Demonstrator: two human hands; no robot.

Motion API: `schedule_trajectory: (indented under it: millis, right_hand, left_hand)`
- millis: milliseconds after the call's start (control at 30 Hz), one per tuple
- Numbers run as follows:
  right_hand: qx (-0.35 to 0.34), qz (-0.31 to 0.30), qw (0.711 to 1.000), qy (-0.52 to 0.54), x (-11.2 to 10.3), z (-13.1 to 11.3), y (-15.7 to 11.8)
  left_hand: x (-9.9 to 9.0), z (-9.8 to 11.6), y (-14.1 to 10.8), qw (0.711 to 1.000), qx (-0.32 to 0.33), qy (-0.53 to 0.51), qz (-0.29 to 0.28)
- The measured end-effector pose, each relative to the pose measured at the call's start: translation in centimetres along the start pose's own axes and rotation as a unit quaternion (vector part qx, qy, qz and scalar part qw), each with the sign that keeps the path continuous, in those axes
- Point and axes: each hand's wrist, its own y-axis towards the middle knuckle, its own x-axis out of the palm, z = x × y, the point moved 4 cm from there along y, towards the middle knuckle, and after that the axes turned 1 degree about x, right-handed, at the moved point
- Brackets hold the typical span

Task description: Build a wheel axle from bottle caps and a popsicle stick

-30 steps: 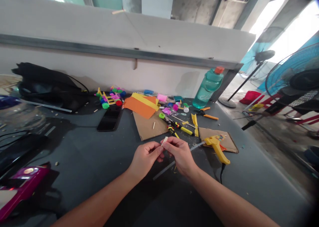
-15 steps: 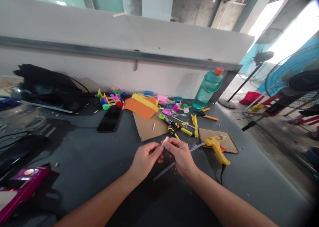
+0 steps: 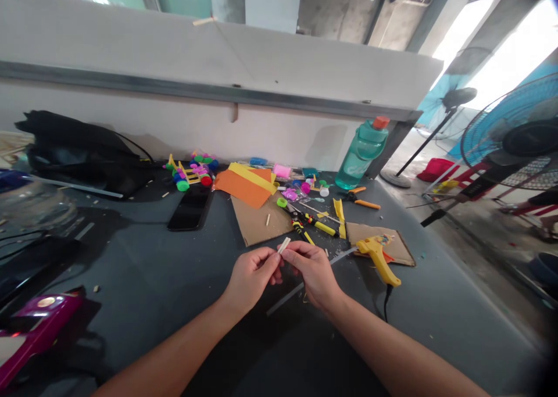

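Note:
Pinched between the fingertips of both hands are short pale wooden sticks (image 3: 284,245), seemingly two laid side by side. My left hand (image 3: 253,275) grips them from the left, thumb on top. My right hand (image 3: 314,269) closes on them from the right; its lower fingers are partly hidden. Both hands hover over the dark table. Just beyond them lie pliers with yellow and black handles (image 3: 300,229) and a piece of cardboard (image 3: 248,229) with a small stick on it. To the right, a yellow glue gun (image 3: 380,258) rests on another cardboard piece (image 3: 403,249), its clear glue stick reaching toward my right hand.
A black phone (image 3: 189,210), orange paper (image 3: 244,189) and small toy cars (image 3: 189,173) lie farther back. A teal bottle (image 3: 361,156) stands by the wall, near orange-handled pliers (image 3: 367,203). At left are a magenta device (image 3: 43,327) and a black bag (image 3: 82,153). Fans stand beyond the table.
The sticks have turned slightly in my fingertips, and two edges now show side by side. Both hands stay together; the whole view has shifted a little.

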Motion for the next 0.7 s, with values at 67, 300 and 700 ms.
schedule_trajectory:
  millis: [67, 300, 700]
  right_hand:
    - [0.005, -0.011, 1.0, 0.01, 0.09, 0.01, -0.04]
    - [0.019, -0.046, 0.998, 0.039, 0.27, -0.01, -0.13]
    - [-0.007, 0.044, 0.999, -0.004, 0.03, 0.26, -0.29]
  left_hand:
    - [-0.01, 0.06, 0.01, 1.0, -0.009, -0.01, -0.011]
    - [0.2, 0.1, 0.03, 0.999, -0.017, -0.045, -0.021]
    - [0.07, -0.03, -0.48, 0.987, 0.086, 0.123, 0.051]
